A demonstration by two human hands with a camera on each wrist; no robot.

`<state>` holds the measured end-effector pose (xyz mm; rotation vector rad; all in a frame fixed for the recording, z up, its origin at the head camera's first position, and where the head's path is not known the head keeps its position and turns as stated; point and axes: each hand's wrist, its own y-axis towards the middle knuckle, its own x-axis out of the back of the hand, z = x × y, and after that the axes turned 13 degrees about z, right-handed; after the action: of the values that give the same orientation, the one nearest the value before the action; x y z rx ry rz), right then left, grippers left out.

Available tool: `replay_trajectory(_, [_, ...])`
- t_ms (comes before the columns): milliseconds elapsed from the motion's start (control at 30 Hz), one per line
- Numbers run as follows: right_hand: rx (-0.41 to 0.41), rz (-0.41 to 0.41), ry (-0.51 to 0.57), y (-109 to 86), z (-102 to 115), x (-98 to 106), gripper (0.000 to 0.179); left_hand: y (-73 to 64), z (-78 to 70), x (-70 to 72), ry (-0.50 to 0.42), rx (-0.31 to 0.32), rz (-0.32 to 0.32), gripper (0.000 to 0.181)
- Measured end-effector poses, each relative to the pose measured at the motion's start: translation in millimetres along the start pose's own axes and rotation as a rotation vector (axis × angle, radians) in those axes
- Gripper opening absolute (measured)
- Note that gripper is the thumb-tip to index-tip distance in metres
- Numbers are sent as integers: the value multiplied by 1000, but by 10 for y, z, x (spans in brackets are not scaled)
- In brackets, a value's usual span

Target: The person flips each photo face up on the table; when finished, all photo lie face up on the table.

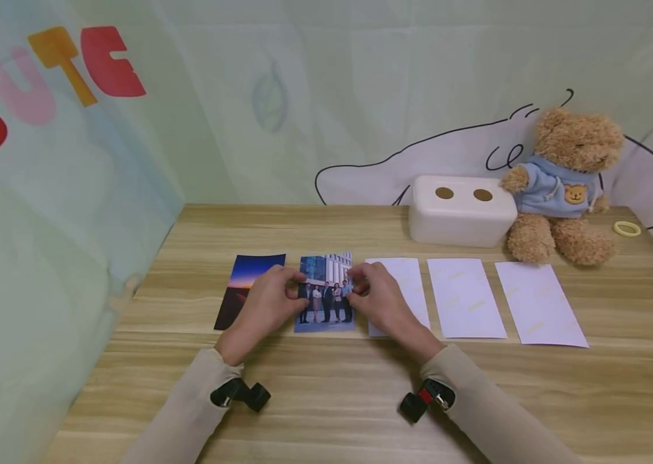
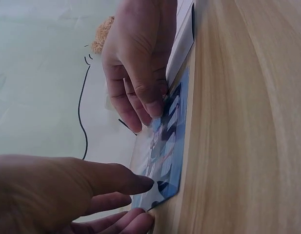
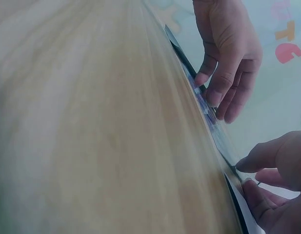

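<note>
A group photo (image 1: 325, 319) of several people in front of buildings lies on the wooden table, between both hands. My left hand (image 1: 268, 296) holds its left edge with thumb and fingers. At the opposite edge my right hand (image 1: 383, 295) grips with bent fingers and thumb. In the left wrist view the left thumb lies over a corner of the photo (image 2: 172, 141). Partly behind the left hand is a sunset photo (image 1: 257, 265). A white card (image 1: 410, 277) sits partly under the right hand and wrist in the head view.
Two more white cards, a middle one (image 1: 465, 299) and a right one (image 1: 541, 306), continue the row. Behind them stand a white box (image 1: 460, 222) with two round brown spots and a teddy bear (image 1: 561, 187) in a blue hoodie. A yellow ring (image 1: 626, 223) lies at the far right.
</note>
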<state>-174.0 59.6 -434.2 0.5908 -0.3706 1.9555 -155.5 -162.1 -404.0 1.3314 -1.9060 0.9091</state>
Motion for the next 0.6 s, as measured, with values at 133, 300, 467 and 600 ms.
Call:
replay_trajectory(133, [0,-1,-2,3,2,-6,40,-1,2,1,30,-15,-4,39])
replay_trajectory(300, [-6,-2,-12,5,5,-8,40,1,6,-7,34,-29,-8,39])
replay_trajectory(467, [-17,5,-21,5,12,-6,39,5,13,-25,36,-40,-19,38])
replay_trajectory(600, [-16,7,-22,6,4,-9,38,11,18,-35,38,-44,-25,37])
